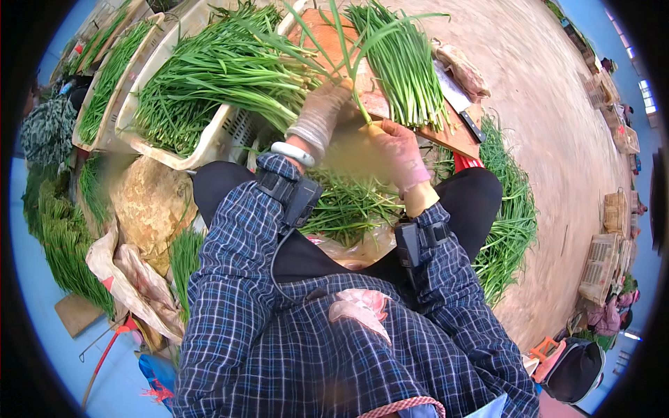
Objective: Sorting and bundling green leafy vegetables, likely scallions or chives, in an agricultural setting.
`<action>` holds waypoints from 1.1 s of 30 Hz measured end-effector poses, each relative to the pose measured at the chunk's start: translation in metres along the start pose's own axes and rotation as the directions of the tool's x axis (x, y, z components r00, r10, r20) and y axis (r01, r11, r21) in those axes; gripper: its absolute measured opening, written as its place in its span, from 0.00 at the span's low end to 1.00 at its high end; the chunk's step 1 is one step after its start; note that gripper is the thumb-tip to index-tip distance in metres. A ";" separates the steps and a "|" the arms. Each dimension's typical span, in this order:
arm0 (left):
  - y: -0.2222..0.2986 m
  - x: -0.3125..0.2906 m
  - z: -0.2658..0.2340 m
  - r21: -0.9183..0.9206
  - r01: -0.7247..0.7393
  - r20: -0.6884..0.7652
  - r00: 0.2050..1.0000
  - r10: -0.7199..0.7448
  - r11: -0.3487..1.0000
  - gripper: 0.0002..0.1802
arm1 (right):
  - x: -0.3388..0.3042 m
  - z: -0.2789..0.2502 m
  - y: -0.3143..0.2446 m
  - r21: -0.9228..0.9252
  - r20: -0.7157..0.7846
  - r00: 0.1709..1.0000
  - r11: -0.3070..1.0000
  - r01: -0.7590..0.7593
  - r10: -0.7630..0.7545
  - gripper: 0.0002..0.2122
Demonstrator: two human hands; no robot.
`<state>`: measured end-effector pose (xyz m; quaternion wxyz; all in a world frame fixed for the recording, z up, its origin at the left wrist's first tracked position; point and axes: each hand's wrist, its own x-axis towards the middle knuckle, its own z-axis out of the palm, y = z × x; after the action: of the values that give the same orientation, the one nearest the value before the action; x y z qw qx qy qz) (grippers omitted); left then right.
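Note:
My left hand (322, 110), in a dirty work glove, is closed around a few long green stalks (341, 42) that rise toward the top of the picture. My right hand (398, 152), also gloved, pinches the pale lower end of the same stalks just below the left hand. Both hands hover over a loose heap of green stalks (348, 202) lying between my knees. Right behind the hands, a neat bunch of cut stalks (408, 70) lies on a wooden board (453, 136).
A pale plastic crate (209, 143) full of green stalks stands to the left, more crates behind it. A knife (460, 104) lies on the board's right side. More greens lie on the ground at right (512, 216) and left (66, 244). Baskets (603, 261) stand far right.

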<state>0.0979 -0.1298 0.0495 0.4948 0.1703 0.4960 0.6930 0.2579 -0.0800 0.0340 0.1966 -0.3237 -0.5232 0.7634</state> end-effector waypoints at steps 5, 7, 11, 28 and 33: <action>-0.016 0.002 0.003 0.424 -0.061 -0.108 0.987 0.118 0.904 0.13 | 0.003 0.003 0.020 -0.388 -0.258 0.931 0.911 0.144 -0.257 0.09; -0.022 0.003 0.002 0.473 -0.073 -0.115 0.983 0.144 0.878 0.13 | 0.003 0.008 0.020 -0.410 -0.261 0.914 0.893 0.186 -0.311 0.09; -0.016 0.003 0.005 0.545 0.051 -0.161 0.986 0.045 0.837 0.15 | 0.011 0.009 0.025 -0.667 -0.294 0.824 0.721 0.185 -0.484 0.09; -0.006 -0.013 0.017 0.299 -0.006 0.039 0.999 -0.006 0.954 0.13 | -0.003 0.012 0.033 0.354 -0.405 0.914 0.920 0.168 -0.011 0.07; -0.015 -0.013 0.014 0.261 -0.039 0.106 0.994 0.012 0.964 0.17 | -0.002 0.000 0.040 0.235 -0.434 0.899 0.956 0.177 -0.059 0.07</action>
<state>0.1215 -0.1334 0.0458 0.4837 0.2764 0.5550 0.6177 0.2608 -0.0963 -0.0023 0.3934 -0.4188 -0.3786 0.7256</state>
